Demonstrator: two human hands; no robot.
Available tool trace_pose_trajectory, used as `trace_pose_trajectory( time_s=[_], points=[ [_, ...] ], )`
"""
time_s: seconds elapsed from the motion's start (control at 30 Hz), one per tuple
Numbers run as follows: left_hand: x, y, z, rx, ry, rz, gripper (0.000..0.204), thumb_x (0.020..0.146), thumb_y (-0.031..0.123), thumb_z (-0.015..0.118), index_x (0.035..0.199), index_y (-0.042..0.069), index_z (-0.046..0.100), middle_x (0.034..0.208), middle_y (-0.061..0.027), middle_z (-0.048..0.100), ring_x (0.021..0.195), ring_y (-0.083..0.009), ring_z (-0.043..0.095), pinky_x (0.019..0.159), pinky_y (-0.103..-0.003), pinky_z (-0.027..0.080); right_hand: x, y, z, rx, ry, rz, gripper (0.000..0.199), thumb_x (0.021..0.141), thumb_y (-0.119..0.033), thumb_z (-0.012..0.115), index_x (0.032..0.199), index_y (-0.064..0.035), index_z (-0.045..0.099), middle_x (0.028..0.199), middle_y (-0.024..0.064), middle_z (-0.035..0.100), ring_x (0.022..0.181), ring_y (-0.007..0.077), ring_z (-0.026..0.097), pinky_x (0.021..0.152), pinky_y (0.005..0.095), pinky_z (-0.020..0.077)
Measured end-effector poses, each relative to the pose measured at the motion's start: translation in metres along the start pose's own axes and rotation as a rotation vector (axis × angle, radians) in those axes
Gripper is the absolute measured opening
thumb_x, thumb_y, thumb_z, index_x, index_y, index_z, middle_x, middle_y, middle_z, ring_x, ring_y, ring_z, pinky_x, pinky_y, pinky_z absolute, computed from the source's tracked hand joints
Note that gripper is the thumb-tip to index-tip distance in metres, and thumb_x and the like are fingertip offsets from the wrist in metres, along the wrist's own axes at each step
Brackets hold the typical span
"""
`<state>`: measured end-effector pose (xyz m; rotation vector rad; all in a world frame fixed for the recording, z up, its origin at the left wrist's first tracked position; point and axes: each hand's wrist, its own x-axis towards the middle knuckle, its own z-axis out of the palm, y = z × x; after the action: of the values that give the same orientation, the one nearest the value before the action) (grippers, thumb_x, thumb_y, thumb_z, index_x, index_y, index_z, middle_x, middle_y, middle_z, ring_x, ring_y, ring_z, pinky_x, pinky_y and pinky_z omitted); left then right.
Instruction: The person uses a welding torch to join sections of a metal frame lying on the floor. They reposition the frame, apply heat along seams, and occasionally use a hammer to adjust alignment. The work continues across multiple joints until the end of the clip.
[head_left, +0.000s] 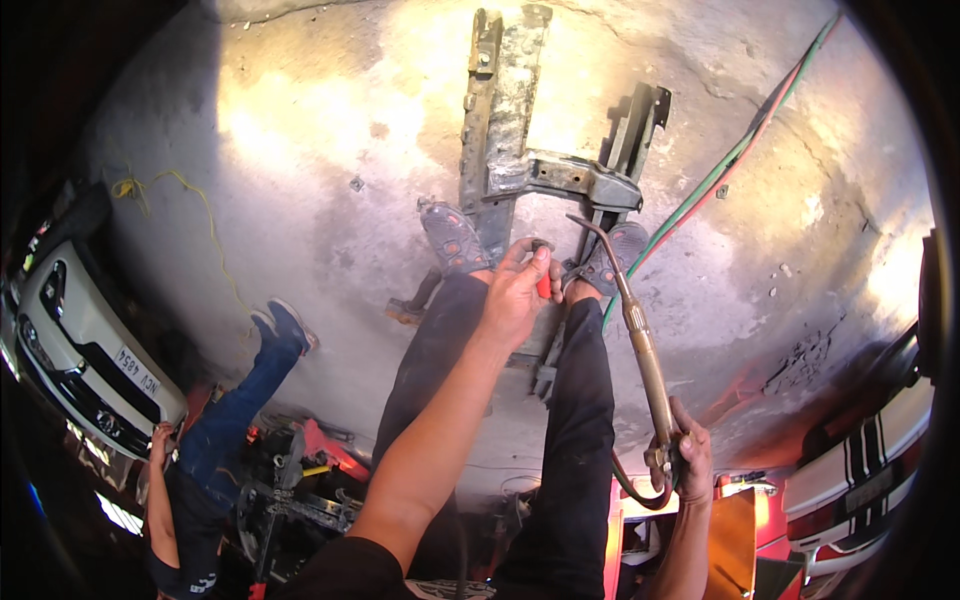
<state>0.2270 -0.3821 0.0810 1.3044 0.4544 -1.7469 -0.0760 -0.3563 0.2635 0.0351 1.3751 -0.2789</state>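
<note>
My left hand (518, 293) is closed around a small red lighter (544, 287) with a dark top, held up in front of my shins. On the right, my right hand (683, 455) grips the valve end of a long brass gas torch (645, 350). Its thin bent nozzle points up and left, ending near my right shoe; no flame shows at the tip. A dark hose loops below the grip. Beyond my hands, a worn metal vehicle frame section (512, 110) lies on the floor between and past my feet.
Red and green hoses (715, 180) run across the concrete floor at the right. A co-worker's jeans-clad legs (235, 410) are at the left beside a white vehicle (85, 350). A yellow cord (210, 215) trails nearby. Another vehicle (865, 470) stands at the lower right.
</note>
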Motion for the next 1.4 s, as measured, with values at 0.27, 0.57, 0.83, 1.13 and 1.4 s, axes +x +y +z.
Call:
trace_pose_trajectory(
  time_s=[0.27,0.57,0.83,1.13,1.4],
  points=[
    [0.002,0.011,0.003,-0.18,-0.119,-0.168,0.046,0.104,0.051,0.045,0.109,0.006,0.055,0.077,-0.0041,0.05,0.064,-0.0157,0.049,0.057,-0.029,0.039,-0.034,0.013,0.004,-0.016,0.041,-0.014,0.075,0.084,-0.04,0.078,0.146,-0.0077,0.051,0.074,0.0183,0.067,0.046,0.0212,0.061,0.04,0.0283,0.0484],
    [0.002,0.013,0.002,-0.131,-0.139,-0.207,0.051,0.103,0.058,0.042,0.089,0.011,0.053,0.073,-0.0045,0.047,0.061,-0.0148,0.043,0.056,-0.03,0.035,-0.042,0.021,0.019,0.026,-0.007,0.052,0.082,0.082,-0.044,0.08,0.147,-0.0054,0.048,0.078,0.0193,0.068,0.047,0.0234,0.062,0.041,0.0334,0.0488],
    [-0.001,0.013,0.006,-0.059,-0.221,-0.231,0.034,0.101,0.046,0.052,0.09,0.015,0.054,0.071,-0.0024,0.045,0.061,-0.0131,0.043,0.055,-0.028,0.033,-0.043,0.022,0.022,0.03,-0.043,0.048,0.09,0.071,-0.005,0.086,0.151,-0.0103,0.044,0.081,0.0215,0.069,0.051,0.0224,0.065,0.04,0.0301,0.0502],
    [-0.002,0.009,0.011,-0.141,-0.189,-0.221,0.047,0.103,0.05,0.05,0.092,0.005,0.058,0.07,-0.003,0.047,0.059,-0.0125,0.045,0.051,-0.025,0.034,-0.05,0.028,0.016,0.043,-0.052,0.066,0.093,0.07,0.0,0.085,0.152,-0.0134,0.043,0.082,0.022,0.069,0.053,0.0245,0.066,0.039,0.0304,0.051],
    [0.0,0.004,0.004,-0.187,-0.267,-0.228,0.04,0.103,0.043,0.049,0.093,0.006,0.058,0.07,-0.0023,0.047,0.058,-0.0117,0.044,0.05,-0.025,0.033,-0.051,0.03,0.013,0.091,-0.094,0.064,0.092,0.071,-0.003,0.086,0.152,-0.0136,0.043,0.081,0.0205,0.069,0.052,0.0235,0.065,0.04,0.03,0.0507]
  ],
)
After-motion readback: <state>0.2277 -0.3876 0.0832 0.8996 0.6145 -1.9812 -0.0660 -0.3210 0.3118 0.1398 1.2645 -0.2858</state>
